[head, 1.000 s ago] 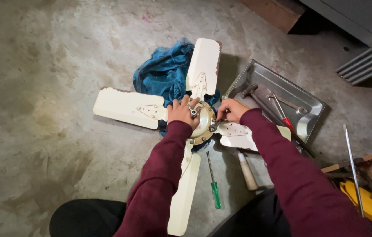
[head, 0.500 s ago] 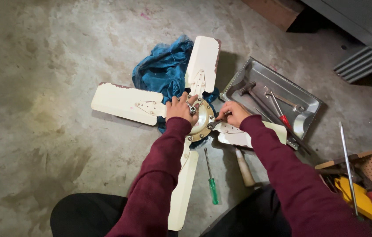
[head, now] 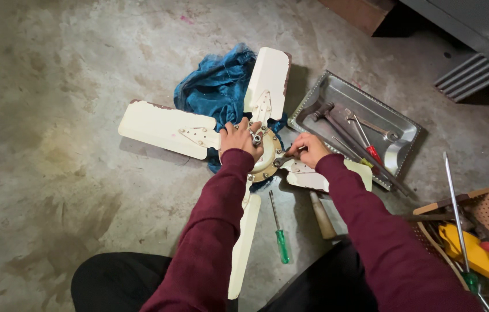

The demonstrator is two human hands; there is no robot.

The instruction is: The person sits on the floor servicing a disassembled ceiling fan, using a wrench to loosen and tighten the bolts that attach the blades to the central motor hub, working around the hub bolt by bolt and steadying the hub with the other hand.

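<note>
Both hands have barely shifted since half a second ago: the left hand (head: 240, 138) presses flat on the round brass-coloured metal hub (head: 266, 160) of the cream four-bladed fan (head: 166, 128), lying mid-floor. The right hand (head: 308, 150) pinches a small metal tool (head: 284, 158) at the hub's edge, beside the grey metal tray (head: 397, 151).

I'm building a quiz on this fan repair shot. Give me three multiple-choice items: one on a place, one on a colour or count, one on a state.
1. Where does the green-handled screwdriver lie?
A. in the metal tray
B. on the floor between the arms
C. on the blue cloth

2. What colour is the cloth under the fan?
A. blue
B. red
C. white

3. What is the left hand doing?
A. hanging free
B. holding a hammer
C. resting on the fan hub

Answers: B, it lies on bare concrete by the lower blade; A, blue folds show; C, its fingers lie over the hub.
</note>
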